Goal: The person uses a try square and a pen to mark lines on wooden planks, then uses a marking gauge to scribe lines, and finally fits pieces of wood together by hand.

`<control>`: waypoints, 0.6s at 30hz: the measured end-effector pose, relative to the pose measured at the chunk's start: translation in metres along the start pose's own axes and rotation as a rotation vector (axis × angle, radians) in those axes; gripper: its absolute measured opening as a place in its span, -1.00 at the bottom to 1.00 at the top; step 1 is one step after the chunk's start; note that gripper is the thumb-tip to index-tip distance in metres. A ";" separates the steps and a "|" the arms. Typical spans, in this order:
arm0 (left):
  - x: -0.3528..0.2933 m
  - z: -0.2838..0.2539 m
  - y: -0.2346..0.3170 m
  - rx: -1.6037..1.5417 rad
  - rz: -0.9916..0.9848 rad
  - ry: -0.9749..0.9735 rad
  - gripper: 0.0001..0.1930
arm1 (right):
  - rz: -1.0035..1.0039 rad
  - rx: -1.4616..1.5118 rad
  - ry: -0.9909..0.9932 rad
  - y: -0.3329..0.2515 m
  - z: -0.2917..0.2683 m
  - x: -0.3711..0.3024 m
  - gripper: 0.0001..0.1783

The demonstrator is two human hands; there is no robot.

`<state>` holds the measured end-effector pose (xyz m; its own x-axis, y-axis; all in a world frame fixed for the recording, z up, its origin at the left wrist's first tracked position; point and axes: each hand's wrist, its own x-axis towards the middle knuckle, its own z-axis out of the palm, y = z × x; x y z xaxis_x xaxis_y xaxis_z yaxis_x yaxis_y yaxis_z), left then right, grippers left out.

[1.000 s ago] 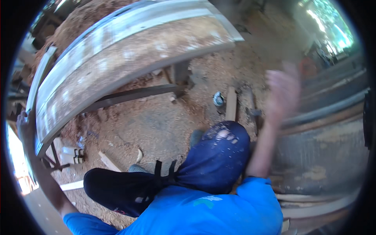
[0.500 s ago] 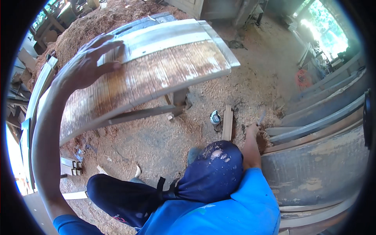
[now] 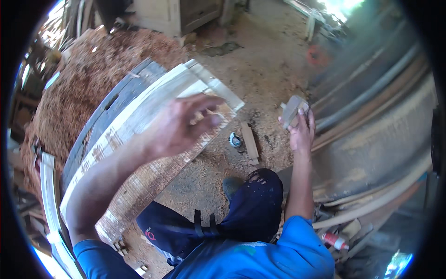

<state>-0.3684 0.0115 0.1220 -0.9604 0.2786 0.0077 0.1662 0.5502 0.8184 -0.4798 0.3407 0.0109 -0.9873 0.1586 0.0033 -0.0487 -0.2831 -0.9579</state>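
A wide wooden board (image 3: 148, 186), streaked brown and white with a pale strip along one side, lies slantwise in front of me on the left. My left hand (image 3: 179, 125) hovers over its right part, blurred, fingers bent and apart, holding nothing. Off to the right, my right hand (image 3: 303, 130) is raised and grips a small grey-brown wooden block (image 3: 293, 111) from which a pale piece juts out. The palm side of that grip is partly hidden. Under the board, a dark grey plank (image 3: 125, 100) sticks out on the far side.
A large heap of shavings (image 3: 93, 74) rises at the far left. On the floor lie a wood strip (image 3: 249, 142) and a small round white-and-teal object (image 3: 235, 139). Long planks (image 3: 362, 139) are stacked at right, with a red-and-white bottle (image 3: 335, 241) near me.
My left hand has swung right across the board. My right hand has come up and the wooden block in it now shows clearly. The board appears lower and more slanted as the view has turned.
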 end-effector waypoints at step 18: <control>-0.049 0.051 0.088 -0.292 0.335 -0.141 -0.69 | -0.791 -0.496 -0.035 -0.085 0.050 -0.202 -0.34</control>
<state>-0.2956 0.0871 0.1645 -0.8213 0.5184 0.2381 0.3732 0.1726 0.9115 -0.2843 0.2852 0.1061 -0.6993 0.1018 0.7075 -0.6465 0.3321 -0.6868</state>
